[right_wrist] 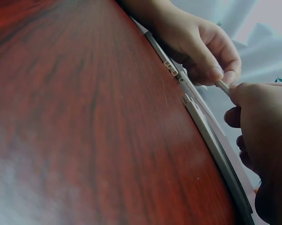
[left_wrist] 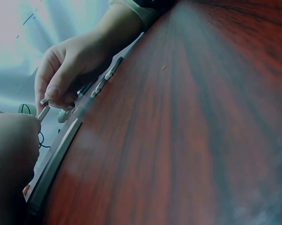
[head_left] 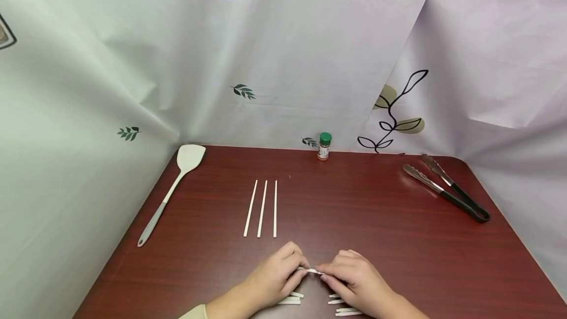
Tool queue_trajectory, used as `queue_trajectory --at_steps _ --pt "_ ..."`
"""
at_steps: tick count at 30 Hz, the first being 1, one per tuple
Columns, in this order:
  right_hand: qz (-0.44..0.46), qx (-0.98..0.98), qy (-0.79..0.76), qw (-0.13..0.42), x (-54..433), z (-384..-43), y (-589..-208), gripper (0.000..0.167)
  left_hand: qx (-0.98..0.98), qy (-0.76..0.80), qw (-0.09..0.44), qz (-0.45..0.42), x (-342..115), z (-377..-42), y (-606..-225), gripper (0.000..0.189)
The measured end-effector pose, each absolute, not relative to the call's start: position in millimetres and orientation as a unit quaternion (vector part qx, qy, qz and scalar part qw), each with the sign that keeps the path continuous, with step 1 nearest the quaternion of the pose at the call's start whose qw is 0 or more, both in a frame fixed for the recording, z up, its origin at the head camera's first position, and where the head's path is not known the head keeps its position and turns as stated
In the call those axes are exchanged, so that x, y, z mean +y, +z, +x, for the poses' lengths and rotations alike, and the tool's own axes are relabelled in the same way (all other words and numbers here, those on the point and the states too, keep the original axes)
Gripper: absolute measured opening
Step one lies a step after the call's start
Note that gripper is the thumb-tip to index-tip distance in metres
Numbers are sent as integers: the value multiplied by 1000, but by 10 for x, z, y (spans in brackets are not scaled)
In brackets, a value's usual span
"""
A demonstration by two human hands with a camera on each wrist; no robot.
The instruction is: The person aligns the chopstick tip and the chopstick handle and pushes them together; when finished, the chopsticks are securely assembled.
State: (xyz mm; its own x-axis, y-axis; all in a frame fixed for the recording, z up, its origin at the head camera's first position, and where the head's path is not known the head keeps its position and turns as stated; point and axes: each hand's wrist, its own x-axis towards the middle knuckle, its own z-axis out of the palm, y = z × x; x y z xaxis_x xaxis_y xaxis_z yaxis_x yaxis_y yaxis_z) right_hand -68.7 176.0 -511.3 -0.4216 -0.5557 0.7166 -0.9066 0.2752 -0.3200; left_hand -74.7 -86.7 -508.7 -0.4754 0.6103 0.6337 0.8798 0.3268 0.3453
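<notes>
Close to the near edge of the table, my left hand [head_left: 283, 274] and right hand [head_left: 354, 282] face each other with fingertips nearly meeting. Between them is a short length of thin white stick [head_left: 313, 271], pinched by thumb and fingers on both sides. In the right wrist view the white stick [right_wrist: 223, 87] is raised off the tabletop, and most of it is hidden by the fingers. Below my left hand lie several white sticks [head_left: 290, 301], partly covered by it. Another group of white sticks [head_left: 347, 312] lies under my right hand, ends pointing left.
Three white sticks [head_left: 261, 209] lie spaced apart beyond my hands on the dark red table [head_left: 354, 201]. A white spatula [head_left: 166, 196] rests along the left edge. A small green-capped jar [head_left: 324, 146] stands at the back, and metal tongs [head_left: 447, 188] lie at right.
</notes>
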Motion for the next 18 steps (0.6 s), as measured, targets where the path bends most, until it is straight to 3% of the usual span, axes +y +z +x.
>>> queue_trajectory --at_steps 18 --pt "463 -764 378 241 1759 -677 -5131 17 -781 -364 193 -469 -878 -738 -5108 6"
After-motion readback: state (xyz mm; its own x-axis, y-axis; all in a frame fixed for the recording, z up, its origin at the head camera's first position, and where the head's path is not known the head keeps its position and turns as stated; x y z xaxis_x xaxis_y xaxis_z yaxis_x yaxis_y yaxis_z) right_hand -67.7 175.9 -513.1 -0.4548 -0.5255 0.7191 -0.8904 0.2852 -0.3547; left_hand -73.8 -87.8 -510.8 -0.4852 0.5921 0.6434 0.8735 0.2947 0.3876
